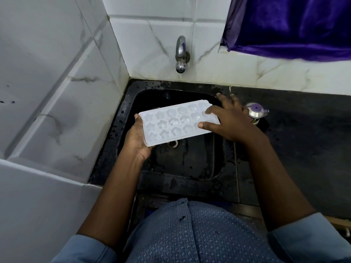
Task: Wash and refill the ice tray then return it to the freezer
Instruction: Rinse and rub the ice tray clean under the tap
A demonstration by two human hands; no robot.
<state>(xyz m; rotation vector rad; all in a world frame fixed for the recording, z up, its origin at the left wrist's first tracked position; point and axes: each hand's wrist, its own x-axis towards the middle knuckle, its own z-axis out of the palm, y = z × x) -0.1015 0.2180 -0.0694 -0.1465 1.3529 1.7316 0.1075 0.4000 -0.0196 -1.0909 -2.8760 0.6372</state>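
A white plastic ice tray with star and flower shaped cells is held level over the black sink, cells facing up. My left hand grips its left end from underneath, thumb on the rim. My right hand lies over the tray's right end with thumb and fingers pressing on its top. A chrome tap juts from the tiled wall above the sink, and no water runs from it. The sink's drain shows just under the tray.
A small steel and purple container stands on the dark counter right of the sink. White marble-look tiled walls close in on the left and back. A purple curtain hangs at upper right.
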